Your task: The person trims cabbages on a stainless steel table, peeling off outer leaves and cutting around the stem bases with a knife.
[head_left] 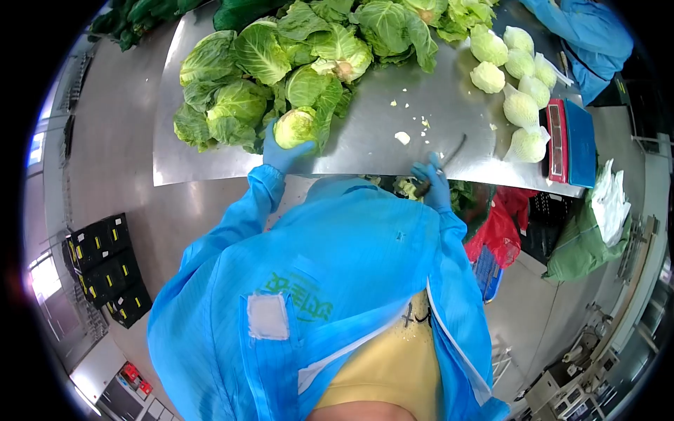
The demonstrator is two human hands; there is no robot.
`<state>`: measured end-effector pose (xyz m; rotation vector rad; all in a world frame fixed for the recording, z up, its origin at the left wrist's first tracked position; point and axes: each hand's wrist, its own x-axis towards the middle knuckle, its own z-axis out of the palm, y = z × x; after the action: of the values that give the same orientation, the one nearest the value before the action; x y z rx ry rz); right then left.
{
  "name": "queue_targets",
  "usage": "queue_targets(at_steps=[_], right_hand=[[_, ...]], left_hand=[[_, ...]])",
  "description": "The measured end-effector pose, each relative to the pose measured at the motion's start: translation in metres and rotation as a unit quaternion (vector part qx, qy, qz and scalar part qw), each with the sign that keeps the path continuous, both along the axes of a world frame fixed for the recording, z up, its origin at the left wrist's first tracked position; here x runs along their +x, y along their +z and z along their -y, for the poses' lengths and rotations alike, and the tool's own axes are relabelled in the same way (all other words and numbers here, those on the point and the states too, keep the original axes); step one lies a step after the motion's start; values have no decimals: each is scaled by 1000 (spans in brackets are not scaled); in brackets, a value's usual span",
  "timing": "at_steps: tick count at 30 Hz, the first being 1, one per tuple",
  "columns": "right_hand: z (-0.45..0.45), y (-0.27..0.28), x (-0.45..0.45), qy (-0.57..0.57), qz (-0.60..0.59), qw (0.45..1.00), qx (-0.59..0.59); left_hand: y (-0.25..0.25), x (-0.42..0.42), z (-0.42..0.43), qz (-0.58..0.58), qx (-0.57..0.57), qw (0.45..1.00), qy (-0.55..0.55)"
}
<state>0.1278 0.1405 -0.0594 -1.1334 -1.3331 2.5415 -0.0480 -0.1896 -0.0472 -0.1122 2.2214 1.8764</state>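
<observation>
My left hand (282, 151), in a blue glove, is wrapped round the lower left side of a cabbage (295, 129) at the near edge of the metal table (379, 144). Green outer leaves lie against the cabbage's right side. In my gloved right hand (437, 184) is a knife (456, 151), its dark, thin blade pointing up and to the right over the table edge. Behind my left hand a heap of leafy cabbages (242, 105) covers the table's left part. Small pale leaf scraps (402, 137) lie between the hands.
Several trimmed cabbages in white nets (521, 109) lie on the right, beside a red and blue scale (569, 144). A co-worker's blue sleeve (590, 35) is at the far right. Below the table are a red bag (502, 228) and a green sack (586, 242). Black crates (105, 270) stand left.
</observation>
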Motion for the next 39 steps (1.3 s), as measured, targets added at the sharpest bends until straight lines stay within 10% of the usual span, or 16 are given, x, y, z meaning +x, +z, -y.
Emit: queue_targets(at_steps=[9, 14, 22, 39], right_hand=[[-1, 20, 34, -93, -35, 975, 197], [19, 42, 9, 17, 7, 956, 291], [19, -3, -12, 67, 81, 917, 385], [28, 52, -4, 231, 179, 829, 477]], left_hand=[[29, 33, -74, -101, -272, 934, -211], [40, 7, -142, -89, -67, 932, -345], [62, -10, -190, -250, -233, 755, -559], [38, -10, -203, -220, -199, 825, -481]])
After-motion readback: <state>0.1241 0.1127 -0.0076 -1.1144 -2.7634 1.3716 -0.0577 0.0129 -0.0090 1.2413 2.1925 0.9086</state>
